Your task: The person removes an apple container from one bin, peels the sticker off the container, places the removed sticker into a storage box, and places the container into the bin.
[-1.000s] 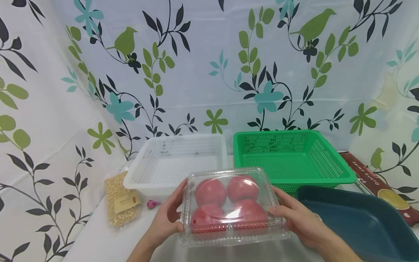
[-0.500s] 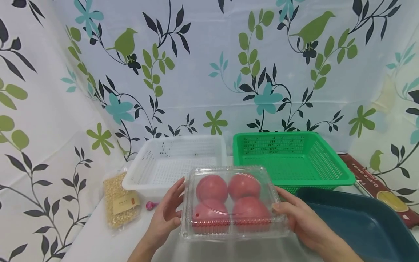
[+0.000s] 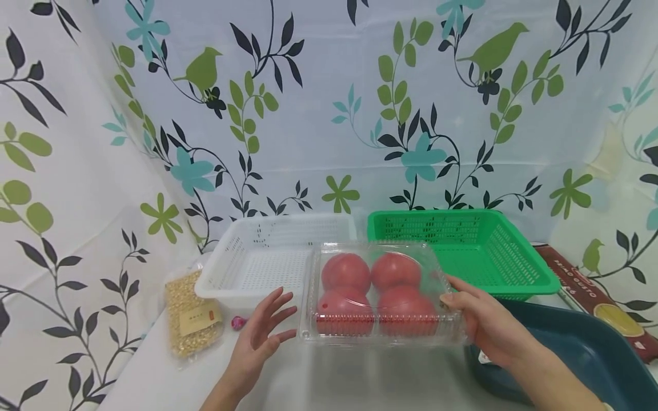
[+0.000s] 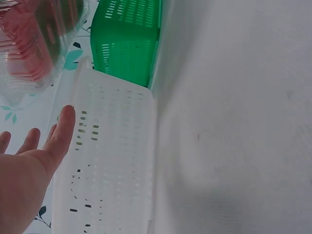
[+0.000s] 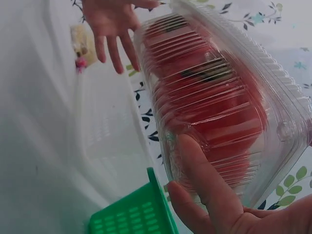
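1. A clear plastic container (image 3: 370, 339) is in the air above the white table (image 3: 154, 354), before the two baskets. It is a rectangular box with ribbed walls and a shiny, finely toothed edge.
2. Inside are four red fruits (image 3: 396, 270), round and smooth, in two rows of two. The right wrist view shows also green parts on them, behind the ribbed plastic.
3. The right hand (image 3: 496, 325) holds the container at its right end. The thumb lies at the upper right side, and the fingers (image 5: 204, 180) press on the ribbed plastic below. So the container extends to the left from this grip.
4. The left hand (image 3: 257, 337) is wide open, its fingers spread and lightly bent. It holds nothing; it is near the left edge of the container, with a gap visible from the left wrist.
5. Behind stand a white basket (image 3: 205, 279) and, to its right, a green basket (image 3: 473, 265), both of perforated plastic.
6. At the right is a dark blue tray (image 3: 570, 348) with rounded corners, partly behind the right forearm, and a brown-red package (image 3: 581, 285).
7. At the left lie a transparent bag of yellow grains (image 3: 192, 297) and a small pink object (image 3: 237, 323).
8. The patterned cloth (image 3: 308, 85) hangs behind everything, with birds and leaves.
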Available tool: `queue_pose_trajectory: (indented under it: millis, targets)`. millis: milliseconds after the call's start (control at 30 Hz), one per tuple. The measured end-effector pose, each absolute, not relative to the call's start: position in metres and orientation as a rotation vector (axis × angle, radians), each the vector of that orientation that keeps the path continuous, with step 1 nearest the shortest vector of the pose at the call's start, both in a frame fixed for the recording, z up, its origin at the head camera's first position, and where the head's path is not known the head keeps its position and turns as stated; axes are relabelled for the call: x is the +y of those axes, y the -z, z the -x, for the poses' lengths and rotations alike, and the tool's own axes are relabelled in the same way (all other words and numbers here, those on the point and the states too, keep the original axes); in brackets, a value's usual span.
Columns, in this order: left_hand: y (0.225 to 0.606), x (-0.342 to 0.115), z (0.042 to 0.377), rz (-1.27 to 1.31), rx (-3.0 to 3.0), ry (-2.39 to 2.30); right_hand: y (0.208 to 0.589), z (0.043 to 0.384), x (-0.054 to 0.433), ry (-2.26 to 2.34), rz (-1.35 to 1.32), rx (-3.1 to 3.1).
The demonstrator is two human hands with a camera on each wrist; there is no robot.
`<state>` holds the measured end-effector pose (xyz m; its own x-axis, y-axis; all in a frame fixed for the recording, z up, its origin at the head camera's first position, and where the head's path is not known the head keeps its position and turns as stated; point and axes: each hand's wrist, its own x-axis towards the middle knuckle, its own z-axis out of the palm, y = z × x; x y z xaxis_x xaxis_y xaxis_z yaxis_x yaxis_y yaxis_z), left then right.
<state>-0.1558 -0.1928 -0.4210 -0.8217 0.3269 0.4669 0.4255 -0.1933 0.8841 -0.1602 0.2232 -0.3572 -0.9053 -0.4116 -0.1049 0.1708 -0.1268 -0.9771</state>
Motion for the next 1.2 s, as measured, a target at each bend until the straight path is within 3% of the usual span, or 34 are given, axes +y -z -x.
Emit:
queue_pose_trajectory:
  millis: [333,800,1200]
  targets:
    - [0.431,-0.194,0.159,0.754,-1.887,2.274,0.341,0.183,0.23,2.134,0.365,1.769]
    - [0.437,-0.175,0.164,0.551,-1.886,2.347,0.337,0.215,0.246,2.219,0.141,1.811]
    - [0.438,-0.188,0.166,0.309,-1.876,2.323,0.333,0.228,0.246,2.242,0.085,1.796]
